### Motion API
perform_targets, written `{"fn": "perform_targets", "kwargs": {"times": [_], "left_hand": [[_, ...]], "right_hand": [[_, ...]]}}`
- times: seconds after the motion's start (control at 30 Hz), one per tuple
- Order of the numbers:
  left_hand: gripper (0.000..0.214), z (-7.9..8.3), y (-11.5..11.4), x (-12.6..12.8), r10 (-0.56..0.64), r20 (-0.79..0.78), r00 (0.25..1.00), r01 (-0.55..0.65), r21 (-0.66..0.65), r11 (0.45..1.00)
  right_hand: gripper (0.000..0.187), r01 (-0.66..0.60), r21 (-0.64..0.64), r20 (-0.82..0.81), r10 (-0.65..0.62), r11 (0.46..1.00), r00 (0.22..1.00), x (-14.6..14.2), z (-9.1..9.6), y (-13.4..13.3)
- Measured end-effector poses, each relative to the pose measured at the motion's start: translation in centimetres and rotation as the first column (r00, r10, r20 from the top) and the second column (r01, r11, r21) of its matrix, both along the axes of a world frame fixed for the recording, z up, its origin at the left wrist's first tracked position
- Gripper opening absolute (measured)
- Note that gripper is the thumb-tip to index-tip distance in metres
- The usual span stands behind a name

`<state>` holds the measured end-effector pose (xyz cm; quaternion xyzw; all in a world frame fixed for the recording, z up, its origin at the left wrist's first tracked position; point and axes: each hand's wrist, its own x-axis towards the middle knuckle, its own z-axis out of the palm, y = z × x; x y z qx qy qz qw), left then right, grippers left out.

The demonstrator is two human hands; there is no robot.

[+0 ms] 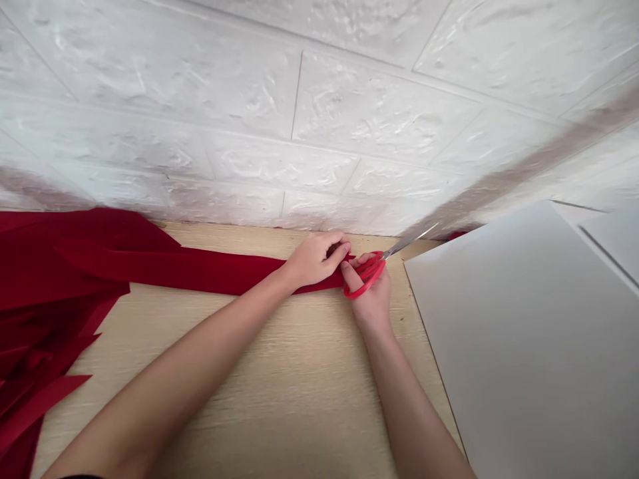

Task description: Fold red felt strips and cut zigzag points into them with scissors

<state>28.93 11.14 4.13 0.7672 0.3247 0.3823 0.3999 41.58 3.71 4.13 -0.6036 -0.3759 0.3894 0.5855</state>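
A long dark-red fabric strip point(224, 271) lies across the table, running right from a larger heap of the same cloth. My left hand point(317, 258) is closed in a pinch on the strip's right end. Close against it, my right hand point(372, 289) has its fingers through the red handles of a pair of scissors point(369, 273). The metal blades point up and right, away from the cloth, and look nearly together. The right thumb and fingertips meet at the strip's end beside the left fingers; the exact contact there is partly hidden.
The heap of red fabric point(64, 286) with pointed ends covers the left side of the wooden table point(279, 386). A white brick-patterned wall point(319, 120) rises behind it. A large grey-white panel point(529, 346) stands at the right, with a bit of red point(456, 235) behind it.
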Motion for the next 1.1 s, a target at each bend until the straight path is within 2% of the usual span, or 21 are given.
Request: {"fn": "perform_targets", "kwargs": {"times": [0.43,0.63,0.8,1.03,1.1], "left_hand": [[0.024,-0.11,0.03,0.08,-0.038,0.022,0.999,0.038,0.009,0.999],[0.024,0.35,-0.06,0.13,-0.033,0.051,0.998,0.035,-0.044,0.998],[0.023,0.42,-0.14,0.19,-0.030,0.087,0.996,0.036,-0.058,0.998],[0.021,0.00,-0.01,0.28,-0.034,0.124,0.992,0.036,-0.013,0.999],[0.022,-0.17,0.06,0.34,-0.019,0.132,0.991,0.015,0.032,0.999]], "right_hand": [[0.039,0.015,-0.005,0.008,-0.015,1.000,1.000,-0.01,0.06,-0.17],[0.036,0.044,0.074,0.032,-0.047,0.996,0.998,-0.02,-0.28,-0.05],[0.036,0.039,0.082,0.051,-0.044,0.996,0.998,0.00,-0.40,0.06],[0.042,0.059,0.073,0.061,-0.064,0.996,0.996,-0.08,-0.31,0.08],[0.045,0.022,0.035,0.050,-0.024,0.999,0.998,0.14,-0.02,-0.20]]}}
